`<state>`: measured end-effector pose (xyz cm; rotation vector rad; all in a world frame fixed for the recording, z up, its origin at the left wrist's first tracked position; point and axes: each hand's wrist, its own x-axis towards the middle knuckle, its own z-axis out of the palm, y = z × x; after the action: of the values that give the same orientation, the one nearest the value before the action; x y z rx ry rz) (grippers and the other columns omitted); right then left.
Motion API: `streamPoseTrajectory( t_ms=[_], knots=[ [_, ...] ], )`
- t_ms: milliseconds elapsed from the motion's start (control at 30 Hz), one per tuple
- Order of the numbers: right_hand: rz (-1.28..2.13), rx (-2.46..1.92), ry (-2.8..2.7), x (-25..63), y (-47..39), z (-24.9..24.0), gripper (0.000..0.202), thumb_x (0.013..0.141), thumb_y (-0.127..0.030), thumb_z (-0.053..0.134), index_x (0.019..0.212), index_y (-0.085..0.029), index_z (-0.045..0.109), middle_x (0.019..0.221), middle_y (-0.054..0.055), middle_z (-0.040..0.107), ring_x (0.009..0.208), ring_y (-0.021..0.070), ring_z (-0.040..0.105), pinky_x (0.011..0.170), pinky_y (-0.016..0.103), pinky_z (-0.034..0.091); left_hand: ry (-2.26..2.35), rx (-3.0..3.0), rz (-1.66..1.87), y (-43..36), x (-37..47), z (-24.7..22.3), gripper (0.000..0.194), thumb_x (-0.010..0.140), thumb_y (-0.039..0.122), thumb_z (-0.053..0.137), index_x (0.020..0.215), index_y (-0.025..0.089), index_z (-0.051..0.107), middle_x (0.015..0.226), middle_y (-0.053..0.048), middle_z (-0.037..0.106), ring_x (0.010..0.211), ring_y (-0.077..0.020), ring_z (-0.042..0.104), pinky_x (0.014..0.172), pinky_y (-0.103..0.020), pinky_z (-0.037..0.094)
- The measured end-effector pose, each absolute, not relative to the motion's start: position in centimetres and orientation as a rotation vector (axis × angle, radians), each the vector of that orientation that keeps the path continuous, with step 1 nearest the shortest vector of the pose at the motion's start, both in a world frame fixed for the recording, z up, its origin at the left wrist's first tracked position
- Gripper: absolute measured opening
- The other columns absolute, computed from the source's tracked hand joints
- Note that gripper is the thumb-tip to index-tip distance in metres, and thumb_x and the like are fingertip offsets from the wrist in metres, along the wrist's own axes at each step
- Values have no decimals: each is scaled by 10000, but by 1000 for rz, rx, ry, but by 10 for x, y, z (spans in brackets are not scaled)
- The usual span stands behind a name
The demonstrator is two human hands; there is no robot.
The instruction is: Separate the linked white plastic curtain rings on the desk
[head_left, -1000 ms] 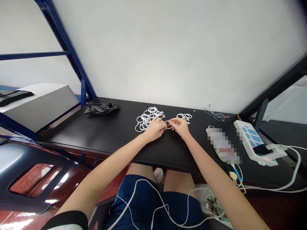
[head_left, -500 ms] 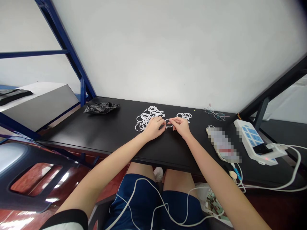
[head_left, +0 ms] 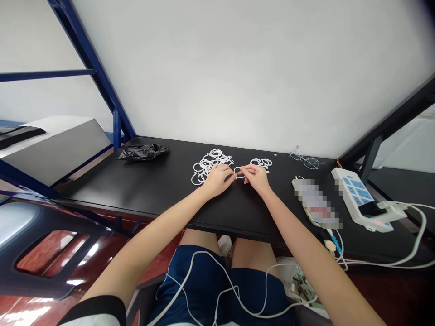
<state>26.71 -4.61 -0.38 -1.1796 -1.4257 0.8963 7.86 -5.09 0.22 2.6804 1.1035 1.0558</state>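
A single white ring (head_left: pixel 240 178), which looks like a plastic curtain ring, is held just above the black table between my hands. My right hand (head_left: pixel 256 177) pinches its right side with thumb and forefinger. At the lower left of the ring, my left hand (head_left: pixel 219 180) has its thumb and forefinger closed on the edge, near a small knob. Left of and behind my left hand lies a loose pile of white rings (head_left: pixel 205 164), partly covered by that hand. A smaller group of white rings (head_left: pixel 267 162) rests just behind my right hand.
On the black table (head_left: pixel 163 185) a crumpled black plastic bag (head_left: pixel 142 152) lies far left. Glasses (head_left: pixel 311 163), a phone (head_left: pixel 314 203) on a cable and a white power strip (head_left: pixel 360 197) are at right. White cables (head_left: pixel 234 290) cross my lap.
My left fingertips have shifted slightly right, against the ring's edge. The ring stays in my right fingers, and the piles look the same.
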Motion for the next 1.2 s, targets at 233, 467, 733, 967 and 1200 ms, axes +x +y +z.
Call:
streamPoseTrajectory(
  t_ms=[233, 467, 733, 967, 1200],
  knots=[
    [888, -1191, -1417, 266, -47, -3, 412, 682, -570, 725, 754, -169, 669, 718, 86, 744, 383, 105, 514, 404, 268, 456, 1079, 2640, 1052, -51, 79, 2, 217, 906, 378, 566, 848, 176, 624, 906, -50, 653, 898, -194, 599, 862, -369, 402],
    [870, -1195, -1431, 266, -47, -4, 411, 696, -572, 711, 757, -168, 666, 720, 85, 741, 386, 103, 515, 407, 266, 453, 1074, 2667, 1031, -49, 78, -1, 166, 920, 314, 538, 851, 183, 613, 914, -50, 645, 915, -196, 593, 864, -362, 404],
    [865, -1192, -1405, 266, -47, -4, 388, 694, -549, 720, 751, -172, 650, 640, 54, 709, 386, 110, 524, 410, 264, 455, 1051, 2705, 1035, -47, 77, -3, 218, 959, 316, 471, 898, 176, 626, 923, -59, 637, 912, -198, 580, 850, -356, 404],
    [871, -1198, -1381, 265, -47, -4, 374, 692, -534, 725, 763, -176, 644, 651, 51, 701, 404, 110, 532, 411, 258, 464, 1065, 2714, 1002, -47, 78, -2, 214, 964, 310, 464, 916, 179, 626, 934, -59, 641, 922, -204, 585, 856, -366, 401],
    [772, -1225, -1418, 267, -45, -7, 367, 697, -533, 717, 797, -183, 675, 653, 46, 682, 479, 151, 596, 418, 264, 469, 1074, 2657, 1065, -48, 78, 0, 213, 975, 287, 425, 973, 185, 612, 985, -70, 637, 961, -204, 581, 870, -365, 409]
  ],
)
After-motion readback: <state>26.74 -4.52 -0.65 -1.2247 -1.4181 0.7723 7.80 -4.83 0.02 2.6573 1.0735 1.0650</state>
